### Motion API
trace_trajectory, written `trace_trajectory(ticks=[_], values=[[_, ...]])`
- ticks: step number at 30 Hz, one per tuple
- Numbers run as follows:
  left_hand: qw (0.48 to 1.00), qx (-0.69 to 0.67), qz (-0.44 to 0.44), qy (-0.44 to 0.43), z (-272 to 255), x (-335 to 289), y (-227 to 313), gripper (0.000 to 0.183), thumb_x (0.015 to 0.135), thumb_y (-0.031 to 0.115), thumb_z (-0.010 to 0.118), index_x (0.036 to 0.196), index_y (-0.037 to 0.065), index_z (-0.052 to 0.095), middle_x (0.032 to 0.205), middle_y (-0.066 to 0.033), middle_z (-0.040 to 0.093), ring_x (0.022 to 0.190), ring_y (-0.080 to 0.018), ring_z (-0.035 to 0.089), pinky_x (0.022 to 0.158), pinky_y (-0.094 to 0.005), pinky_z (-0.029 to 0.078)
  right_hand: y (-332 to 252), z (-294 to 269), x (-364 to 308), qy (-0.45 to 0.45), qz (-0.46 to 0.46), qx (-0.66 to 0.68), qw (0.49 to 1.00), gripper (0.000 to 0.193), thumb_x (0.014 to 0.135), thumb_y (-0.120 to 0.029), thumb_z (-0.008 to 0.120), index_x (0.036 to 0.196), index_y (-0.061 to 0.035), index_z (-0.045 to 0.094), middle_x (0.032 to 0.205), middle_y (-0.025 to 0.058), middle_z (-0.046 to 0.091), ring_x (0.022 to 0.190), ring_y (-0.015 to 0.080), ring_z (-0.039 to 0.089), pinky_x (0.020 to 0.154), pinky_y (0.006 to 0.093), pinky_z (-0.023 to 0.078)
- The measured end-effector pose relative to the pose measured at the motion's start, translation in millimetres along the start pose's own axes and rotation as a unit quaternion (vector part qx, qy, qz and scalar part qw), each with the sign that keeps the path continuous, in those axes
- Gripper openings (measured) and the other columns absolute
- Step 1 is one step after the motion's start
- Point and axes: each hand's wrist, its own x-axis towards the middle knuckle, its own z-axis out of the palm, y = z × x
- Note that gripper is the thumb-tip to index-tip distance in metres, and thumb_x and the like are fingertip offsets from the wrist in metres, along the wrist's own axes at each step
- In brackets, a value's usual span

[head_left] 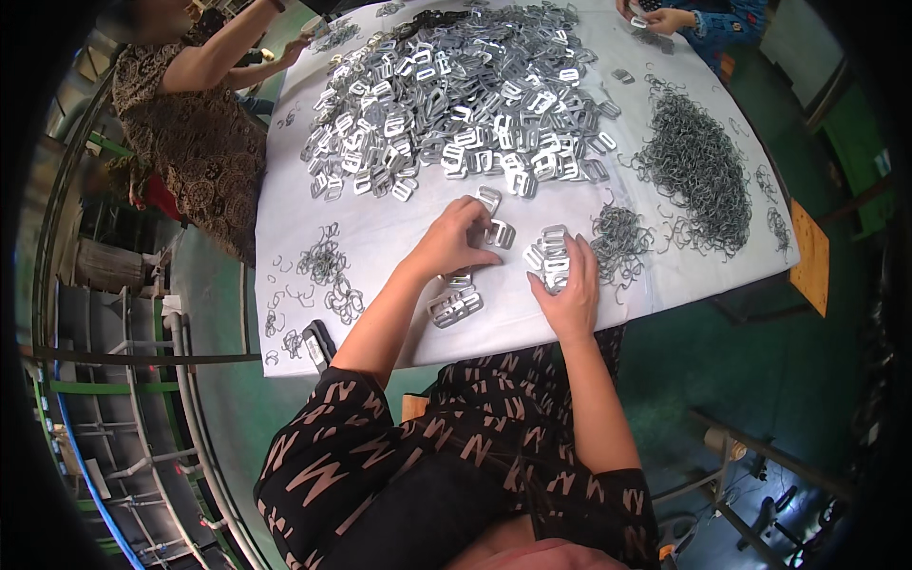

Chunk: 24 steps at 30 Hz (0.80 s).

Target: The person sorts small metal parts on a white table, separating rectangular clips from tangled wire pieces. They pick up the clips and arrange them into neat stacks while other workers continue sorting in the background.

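The fingers of the left hand [452, 239] are curving downward over the white table [636, 294], with the thumb standing apart and a loose silver buckle [502, 234] lying beside the fingertips. The fingers of the right hand [572, 302] are reaching forward along one side of a small group of buckles [551, 255], while its thumb is resting near their lower edge; whether they are pinching one, I cannot tell. More buckles [456, 306] are lying below the left hand, partly under it. Beyond both hands, a big heap of silver buckles [446, 104] is spreading across the table. Wire hooks are lying in a large dark pile [698, 176] at the right, a smaller pile [620, 242] near the right hand, and a scattered pile [323, 266] at the left. A co-worker [190, 142] is standing at the left edge, and another co-worker's hand [670, 21] is showing at the top right.
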Motion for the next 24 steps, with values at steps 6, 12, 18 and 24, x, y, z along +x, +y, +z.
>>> trace_trajectory(ticks=[6, 12, 18, 24], values=[[0.998, 0.059, -0.024, 0.006, 8, -1, -4, 0.051, 0.063, 0.025, 0.087, 0.106, 0.007, 0.065, 0.105, -0.0112, 0.058, 0.098, -0.0317, 0.060, 0.085, -0.0396, 0.050, -7, -4, 5, 0.012, -0.011, 0.023, 1.000, 0.082, 0.067, -0.017, 0.084, 0.136, -0.0023, 0.043, 0.131, 0.0210, 0.048, 0.121, 0.0397, 0.048, 0.102, 0.0461, 0.041], [0.995, 0.083, -0.029, -0.053, 0, 17, 7, 0.048, 0.065, 0.021, 0.084, 0.108, 0.007, 0.067, 0.104, -0.0116, 0.059, 0.096, -0.0309, 0.062, 0.084, -0.0386, 0.051, -9, -7, 5, 0.009, -0.002, 0.031, 0.999, 0.094, 0.064, -0.017, 0.085, 0.141, 0.0006, 0.034, 0.133, 0.0238, 0.047, 0.122, 0.0409, 0.047, 0.103, 0.0462, 0.041], [0.976, -0.086, 0.151, -0.132, 11, 28, 62, 0.048, 0.072, 0.004, 0.076, 0.118, 0.009, 0.064, 0.117, -0.0114, 0.058, 0.110, -0.0302, 0.058, 0.093, -0.0378, 0.049, -8, -4, 4, 0.018, 0.022, 0.067, 0.997, 0.092, 0.065, -0.019, 0.085, 0.141, -0.0019, 0.035, 0.132, 0.0228, 0.046, 0.121, 0.0419, 0.047, 0.102, 0.0483, 0.041], [0.987, 0.142, -0.018, 0.078, 9, 41, 4, 0.042, 0.073, 0.012, 0.077, 0.112, 0.006, 0.066, 0.110, -0.0135, 0.060, 0.101, -0.0324, 0.061, 0.086, -0.0397, 0.051, -2, -1, 0, 0.025, -0.004, 0.011, 1.000, 0.065, 0.067, -0.015, 0.083, 0.124, -0.0036, 0.054, 0.131, 0.0226, 0.047, 0.120, 0.0414, 0.050, 0.098, 0.0463, 0.045]])
